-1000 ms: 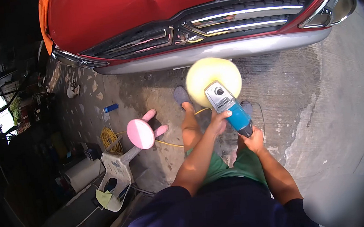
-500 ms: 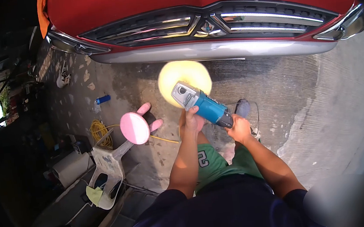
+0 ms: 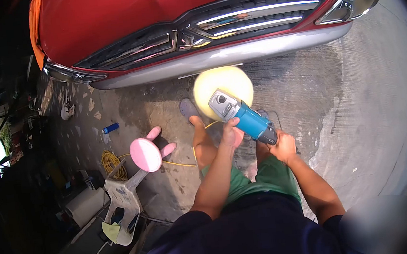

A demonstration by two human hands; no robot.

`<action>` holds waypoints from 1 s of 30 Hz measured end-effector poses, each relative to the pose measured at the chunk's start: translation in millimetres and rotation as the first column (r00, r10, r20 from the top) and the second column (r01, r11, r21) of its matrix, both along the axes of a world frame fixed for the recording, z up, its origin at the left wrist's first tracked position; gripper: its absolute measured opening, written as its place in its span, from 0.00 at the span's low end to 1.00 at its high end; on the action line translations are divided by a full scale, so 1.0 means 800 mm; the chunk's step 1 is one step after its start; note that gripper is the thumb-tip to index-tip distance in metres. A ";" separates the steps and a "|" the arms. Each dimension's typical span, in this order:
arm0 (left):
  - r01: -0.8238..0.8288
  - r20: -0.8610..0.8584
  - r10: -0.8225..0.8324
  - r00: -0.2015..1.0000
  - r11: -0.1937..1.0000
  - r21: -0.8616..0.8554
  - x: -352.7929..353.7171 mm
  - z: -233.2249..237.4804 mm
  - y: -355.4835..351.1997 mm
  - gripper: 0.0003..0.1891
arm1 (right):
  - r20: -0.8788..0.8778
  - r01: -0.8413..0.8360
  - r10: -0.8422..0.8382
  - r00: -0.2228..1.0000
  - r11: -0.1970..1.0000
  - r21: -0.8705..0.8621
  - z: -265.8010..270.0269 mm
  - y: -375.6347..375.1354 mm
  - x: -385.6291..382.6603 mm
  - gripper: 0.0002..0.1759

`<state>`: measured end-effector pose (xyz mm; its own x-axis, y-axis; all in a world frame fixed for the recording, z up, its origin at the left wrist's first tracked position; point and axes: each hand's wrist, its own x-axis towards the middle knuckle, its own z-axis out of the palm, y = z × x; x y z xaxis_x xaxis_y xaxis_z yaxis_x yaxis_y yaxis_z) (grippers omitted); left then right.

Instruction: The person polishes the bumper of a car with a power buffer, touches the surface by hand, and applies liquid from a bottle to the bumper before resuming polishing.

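A teal and grey car polisher [image 3: 250, 120] with a round yellow foam pad [image 3: 209, 85] spans both my hands. My left hand [image 3: 231, 133] grips it near the grey head, thumb lying along the teal body. Around the dark rear handle closes my right hand [image 3: 283, 146]. The pad sits just below the silver bumper [image 3: 226, 58] of a red car [image 3: 114, 18], in front of the dark grille [image 3: 256, 16]. My legs stand apart beneath the tool.
A pink round stool [image 3: 145, 155] stands to the left, with a coiled yellow cord [image 3: 113, 164] behind it. A white plastic chair [image 3: 122, 196] holds a yellow cloth [image 3: 111, 231]. A blue bottle [image 3: 110, 128] lies on the concrete. Orange cloth [image 3: 37, 35] hangs at the car's left corner.
The polisher and both hands have shifted right in view, while the car appears tilted and moved left. My left foot now shows beside the pad. Both hands keep their hold.
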<state>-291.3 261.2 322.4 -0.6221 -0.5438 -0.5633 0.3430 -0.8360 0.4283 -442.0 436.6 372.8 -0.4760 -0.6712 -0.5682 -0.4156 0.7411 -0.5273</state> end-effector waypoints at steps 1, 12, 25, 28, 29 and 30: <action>0.023 -0.007 -0.023 1.000 0.999 0.023 -0.014 -0.004 0.011 0.35 | -0.012 0.024 -0.024 1.000 1.000 -0.001 0.004 0.014 -0.012 0.23; 0.173 -0.093 -0.169 0.981 0.984 0.043 -0.098 -0.021 0.066 0.33 | -0.123 0.087 -0.088 0.988 0.996 -0.012 -0.014 0.096 -0.076 0.24; -0.066 0.106 0.078 0.991 0.992 -0.111 0.057 0.011 -0.047 0.39 | 0.054 -0.158 0.157 0.986 0.987 0.003 -0.029 -0.062 0.032 0.22; -0.138 0.134 0.154 0.979 0.983 -0.123 0.102 0.006 -0.077 0.41 | 0.108 -0.218 0.219 0.970 0.976 -0.024 -0.023 -0.112 0.054 0.22; -0.156 0.138 0.172 0.975 0.980 -0.121 0.113 0.006 -0.085 0.42 | 0.116 -0.230 0.234 0.965 0.972 -0.047 -0.023 -0.124 0.060 0.22; -0.160 0.141 0.179 0.974 0.977 -0.138 0.121 0.007 -0.091 0.42 | 0.121 -0.241 0.248 0.961 0.968 -0.072 -0.021 -0.133 0.065 0.21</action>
<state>-194.4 188.3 328.3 -0.4271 -0.7061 -0.5648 0.3984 -0.7077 0.5835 -390.1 330.2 355.7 -0.2190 -0.7904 -0.5721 -0.5069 0.5932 -0.6255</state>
